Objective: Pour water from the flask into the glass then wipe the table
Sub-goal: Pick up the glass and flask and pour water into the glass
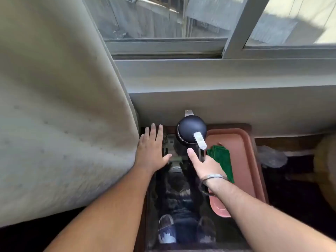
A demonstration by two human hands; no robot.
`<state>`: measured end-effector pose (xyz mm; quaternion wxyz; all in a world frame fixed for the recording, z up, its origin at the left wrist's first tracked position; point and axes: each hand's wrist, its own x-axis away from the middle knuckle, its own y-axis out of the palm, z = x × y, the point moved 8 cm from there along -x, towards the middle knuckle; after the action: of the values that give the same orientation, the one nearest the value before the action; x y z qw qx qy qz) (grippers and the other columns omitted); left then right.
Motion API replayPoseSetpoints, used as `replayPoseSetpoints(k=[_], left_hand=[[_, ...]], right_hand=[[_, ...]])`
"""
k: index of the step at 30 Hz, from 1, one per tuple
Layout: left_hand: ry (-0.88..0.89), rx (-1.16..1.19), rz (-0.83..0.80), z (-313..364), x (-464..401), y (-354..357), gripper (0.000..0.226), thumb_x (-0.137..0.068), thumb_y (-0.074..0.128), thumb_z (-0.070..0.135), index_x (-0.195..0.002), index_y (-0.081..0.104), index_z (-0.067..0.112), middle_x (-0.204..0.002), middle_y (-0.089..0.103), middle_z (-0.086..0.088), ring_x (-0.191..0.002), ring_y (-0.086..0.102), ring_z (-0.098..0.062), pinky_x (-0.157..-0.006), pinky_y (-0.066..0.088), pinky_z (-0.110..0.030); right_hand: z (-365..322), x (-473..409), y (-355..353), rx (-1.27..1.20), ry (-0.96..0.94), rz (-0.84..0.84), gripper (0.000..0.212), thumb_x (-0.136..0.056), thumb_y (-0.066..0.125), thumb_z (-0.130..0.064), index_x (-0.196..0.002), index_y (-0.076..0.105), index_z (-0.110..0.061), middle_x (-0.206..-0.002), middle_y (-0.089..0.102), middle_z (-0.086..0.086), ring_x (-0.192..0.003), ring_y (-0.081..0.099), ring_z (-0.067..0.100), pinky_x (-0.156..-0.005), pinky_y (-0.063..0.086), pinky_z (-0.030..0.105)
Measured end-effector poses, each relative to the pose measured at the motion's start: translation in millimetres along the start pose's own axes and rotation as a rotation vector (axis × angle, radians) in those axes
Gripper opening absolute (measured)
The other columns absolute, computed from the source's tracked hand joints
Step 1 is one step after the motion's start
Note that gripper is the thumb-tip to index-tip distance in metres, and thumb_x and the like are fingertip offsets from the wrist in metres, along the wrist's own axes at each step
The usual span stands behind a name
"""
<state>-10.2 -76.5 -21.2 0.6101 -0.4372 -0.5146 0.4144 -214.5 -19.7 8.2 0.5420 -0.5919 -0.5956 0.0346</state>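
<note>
The right hand [207, 165] grips the flask [190, 131] handle, thumb up, the flask just beyond it. The left hand [152, 144] is spread flat, empty, left of the flask.

Flask [190, 132]: dark navy lid w/ thin silver rim band, white-grey lever on top, silver spout at far side. Just right of right hand [206, 165] fingers: dark green cloth [222, 160], plain, on a salmon-pink tray [243, 142]. Silver bangle [215, 176] on right wrist. Under left hand [151, 151] fingertips: dark glossy table top [181, 197], reddish-brown wood edge. Left of left-hand fingers: off-white mattress [60, 115], dimpled tuft pattern. Window frame [163, 46]: pale grey.
</note>
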Motion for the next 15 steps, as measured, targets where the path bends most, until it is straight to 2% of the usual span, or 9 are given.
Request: replayPoseSetpoints(k=[3, 5, 8, 11, 12, 13, 15], left_hand=[[-0.090, 0.091, -0.037, -19.3, -23.5, 29.3, 0.124, -0.082, 0.071, 0.063, -0.162, -0.009, 0.012, -0.172, 0.000, -0.015, -0.157, 0.009, -0.036, -0.127, 0.016, -0.044], [-0.145, 0.156, -0.062, -27.4, -36.0, 39.3, 0.127, -0.082, 0.075, 0.060, -0.161, -0.009, 0.010, -0.172, 0.000, -0.015, -0.157, 0.011, -0.035, -0.127, 0.016, -0.042], [-0.189, 0.297, -0.107, -28.2, -51.8, 48.5, 0.128, -0.079, 0.080, 0.056, -0.162, -0.006, 0.010, -0.172, 0.004, -0.014, -0.156, 0.018, -0.033, -0.125, 0.024, -0.042], [-0.216, 0.412, -0.143, -28.7, -65.1, 65.3, 0.122, -0.077, 0.084, 0.052, -0.162, 0.007, 0.012, -0.168, 0.022, -0.013, -0.149, 0.034, -0.033, -0.117, 0.037, -0.042], [-0.214, 0.447, -0.131, -28.0, -69.5, 69.8, 0.118, -0.076, 0.086, 0.050, -0.161, 0.013, 0.013, -0.166, 0.026, -0.013, -0.147, 0.037, -0.033, -0.115, 0.039, -0.043], [-0.215, 0.489, -0.106, -29.8, -74.8, 78.4, 0.114, -0.075, 0.087, 0.047, -0.159, 0.019, 0.013, -0.164, 0.030, -0.013, -0.145, 0.040, -0.033, -0.114, 0.041, -0.043], [-0.234, 0.575, -0.023, -34.7, -81.2, 85.3, 0.110, -0.073, 0.090, 0.040, -0.157, 0.025, 0.011, -0.161, 0.032, -0.015, -0.143, 0.042, -0.034, -0.113, 0.041, -0.042]], right_hand=[[-5.4, -23.6, 18.3, -0.251, 0.052, 0.029, 0.091, -0.053, 0.030, -0.095, -0.117, 0.059, -0.038, -0.100, 0.070, 0.004, -0.091, 0.062, 0.028, -0.079, 0.045, 0.036], [-9.0, -28.2, 23.4, -0.399, 0.114, 0.067, 0.091, -0.049, 0.035, -0.095, -0.123, 0.055, -0.046, -0.101, 0.071, 0.005, -0.095, 0.063, 0.029, -0.085, 0.046, 0.037], [-9.4, -31.5, 28.9, -0.589, 0.267, 0.122, 0.095, -0.044, 0.041, -0.095, -0.113, 0.063, -0.033, -0.102, 0.069, 0.004, -0.094, 0.062, 0.028, -0.087, 0.043, 0.036], [-10.5, -36.9, 38.7, -0.740, 0.387, 0.121, 0.100, -0.035, 0.044, -0.097, -0.103, 0.062, -0.025, -0.110, 0.067, 0.005, -0.101, 0.062, 0.028, -0.096, 0.042, 0.038], [-12.4, -39.1, 43.0, -0.790, 0.404, 0.105, 0.099, -0.032, 0.045, -0.098, -0.098, 0.062, -0.025, -0.108, 0.069, 0.005, -0.097, 0.063, 0.027, -0.097, 0.044, 0.039], [-12.8, -44.9, 51.0, -0.838, 0.402, 0.087, 0.099, -0.029, 0.046, -0.099, -0.094, 0.063, -0.026, -0.103, 0.070, 0.006, -0.089, 0.066, 0.025, -0.093, 0.048, 0.040], [-16.9, -49.6, 56.8, -0.904, 0.358, 0.046, 0.092, -0.028, 0.048, -0.098, -0.086, 0.065, -0.029, -0.083, 0.070, 0.004, -0.066, 0.066, 0.020, -0.071, 0.054, 0.033]])
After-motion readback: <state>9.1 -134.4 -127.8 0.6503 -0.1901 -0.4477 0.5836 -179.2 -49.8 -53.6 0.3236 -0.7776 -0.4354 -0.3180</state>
